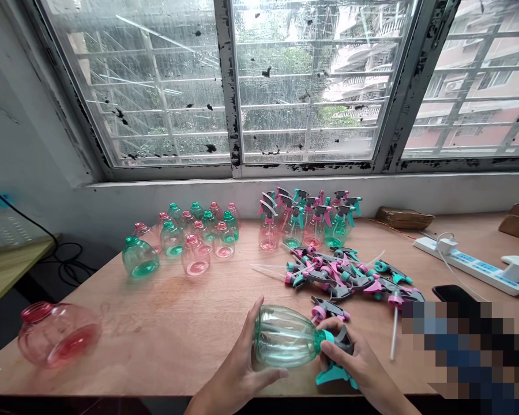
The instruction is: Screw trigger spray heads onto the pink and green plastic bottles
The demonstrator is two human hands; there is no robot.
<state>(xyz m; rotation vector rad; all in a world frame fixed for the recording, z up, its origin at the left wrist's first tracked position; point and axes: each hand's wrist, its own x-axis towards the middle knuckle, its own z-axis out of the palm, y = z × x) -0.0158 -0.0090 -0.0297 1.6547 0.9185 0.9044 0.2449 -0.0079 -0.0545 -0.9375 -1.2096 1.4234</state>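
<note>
A clear green spray bottle (285, 337) lies sideways between my hands above the table's near edge. My left hand (237, 363) is wrapped round its base end, thumb below and fingers behind. At the neck, my right hand (350, 357) grips the turquoise collar of the spray head (335, 374), whose grey top and turquoise trigger point right and down. Just behind my right hand lies a loose pink and grey spray head (330, 310). Beyond it is a heap of pink, turquoise and grey spray heads (333, 271) with thin white tubes.
Open pink and green bottles (196, 256) stand at the back left, and a pink bottle (60, 334) near the front left. Bottles with spray heads (313, 222) stand by the window wall. A power strip (471, 265) and a black phone (456, 297) lie right.
</note>
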